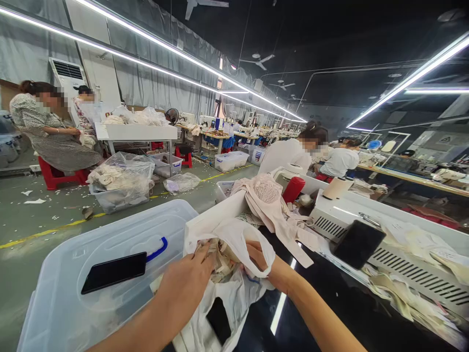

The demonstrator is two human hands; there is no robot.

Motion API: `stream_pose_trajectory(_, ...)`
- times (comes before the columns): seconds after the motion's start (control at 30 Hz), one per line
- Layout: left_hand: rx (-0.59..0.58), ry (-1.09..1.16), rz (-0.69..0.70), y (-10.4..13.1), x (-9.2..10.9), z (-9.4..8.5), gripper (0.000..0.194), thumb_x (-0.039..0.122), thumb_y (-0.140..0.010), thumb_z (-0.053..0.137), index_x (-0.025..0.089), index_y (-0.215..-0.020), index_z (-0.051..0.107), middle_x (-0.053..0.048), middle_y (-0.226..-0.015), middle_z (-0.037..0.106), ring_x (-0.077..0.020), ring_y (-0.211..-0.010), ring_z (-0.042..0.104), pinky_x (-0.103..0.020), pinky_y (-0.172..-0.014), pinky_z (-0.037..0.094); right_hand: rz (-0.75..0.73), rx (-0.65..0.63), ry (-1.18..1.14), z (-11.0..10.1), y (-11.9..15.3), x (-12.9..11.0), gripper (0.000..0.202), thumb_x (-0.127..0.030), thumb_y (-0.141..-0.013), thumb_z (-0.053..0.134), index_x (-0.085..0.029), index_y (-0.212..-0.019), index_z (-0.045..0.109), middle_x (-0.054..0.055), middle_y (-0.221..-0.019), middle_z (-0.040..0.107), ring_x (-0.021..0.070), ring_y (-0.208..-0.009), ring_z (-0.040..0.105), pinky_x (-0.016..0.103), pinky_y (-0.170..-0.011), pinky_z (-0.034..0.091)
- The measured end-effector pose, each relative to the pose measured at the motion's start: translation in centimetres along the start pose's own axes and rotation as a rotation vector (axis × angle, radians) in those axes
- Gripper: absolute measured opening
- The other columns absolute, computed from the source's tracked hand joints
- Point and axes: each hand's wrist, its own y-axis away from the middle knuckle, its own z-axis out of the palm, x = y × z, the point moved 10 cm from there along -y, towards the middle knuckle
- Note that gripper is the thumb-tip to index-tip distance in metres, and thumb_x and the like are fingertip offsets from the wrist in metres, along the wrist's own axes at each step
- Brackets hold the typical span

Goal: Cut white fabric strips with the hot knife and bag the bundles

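A white plastic bag (240,293) lies on the black table top, its mouth open around a bundle of beige fabric strips (222,261). My left hand (196,269) rests at the bag's left side, its fingers stretched over the strips, tips partly out of sight. From the right, my right hand (259,258) reaches in behind the bag's looped handle; the plastic and strips hide most of its fingers, so its grip cannot be made out. Just beyond the bag, a pale pink garment with lace (266,195) drapes over the white table edging.
A black phone (114,272) lies on a lidded plastic bin (66,303) at left. Another dark phone (359,244) rests on the slotted white machine housing (414,278). Near it stand a thread cone (337,188) and a red object (293,189). People sit at surrounding tables.
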Motion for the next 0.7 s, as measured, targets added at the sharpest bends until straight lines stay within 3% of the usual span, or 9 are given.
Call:
stream_pose_trajectory(0.13,0.082,-0.065,0.106,-0.5,1.4,-0.7,0.03,0.014,-0.101,0.046,0.015,-0.122,0.067,-0.012,-0.128,0.068,-0.0262,-0.126,0.061,-0.039,-0.102,0.054,-0.016,0.038,0.01,-0.4,0.0,-0.2,0.042,-0.059,-0.078,0.072,-0.017,-0.082,0.075,0.001,-0.059,0.058,0.0121,-0.053,0.047,0.025,-0.05,0.035)
stream_pose_trajectory(0.3,0.065,0.036,0.078,-1.7,1.6,-0.3,0.037,0.032,-0.096,0.064,0.019,-0.13,0.06,-0.012,-0.133,0.064,-0.0298,-0.114,0.064,-0.044,-0.093,0.057,-0.077,0.153,0.012,-1.7,-0.9,-0.6,0.04,-0.056,-0.076,0.072,-0.019,-0.093,0.073,0.001,-0.068,0.062,0.0134,-0.056,0.05,0.027,-0.053,0.038)
stream_pose_trajectory(0.4,0.014,0.068,0.074,-2.1,1.7,0.7,0.036,0.024,-0.091,0.069,0.021,-0.126,0.061,-0.01,-0.125,0.066,-0.0297,-0.105,0.066,-0.043,-0.084,0.059,-0.113,0.234,0.01,-2.5,-1.6,-0.8,0.042,-0.052,-0.075,0.071,-0.021,-0.103,0.071,0.0,-0.073,0.064,0.0133,-0.058,0.05,0.026,-0.054,0.037)
stream_pose_trajectory(0.5,0.02,0.077,0.054,-2.1,1.3,1.0,0.032,0.012,-0.09,0.063,0.022,-0.12,0.063,-0.008,-0.119,0.065,-0.0261,-0.095,0.068,-0.037,-0.075,0.059,-0.127,0.296,0.006,-2.9,-2.2,-0.6,0.046,-0.046,-0.075,0.07,-0.022,-0.114,0.067,-0.002,-0.068,0.062,0.0147,-0.059,0.053,0.026,-0.055,0.038)
stream_pose_trajectory(0.7,0.071,0.093,0.092,-0.8,0.5,0.3,0.036,-0.007,-0.081,0.05,0.018,-0.104,0.065,-0.006,-0.106,0.067,-0.0195,-0.084,0.067,-0.029,-0.072,0.056,-0.142,0.357,0.03,-3.3,-2.7,0.3,0.046,-0.042,-0.079,0.069,-0.021,-0.119,0.063,0.0,-0.075,0.067,0.0185,-0.069,0.065,0.028,-0.061,0.049)
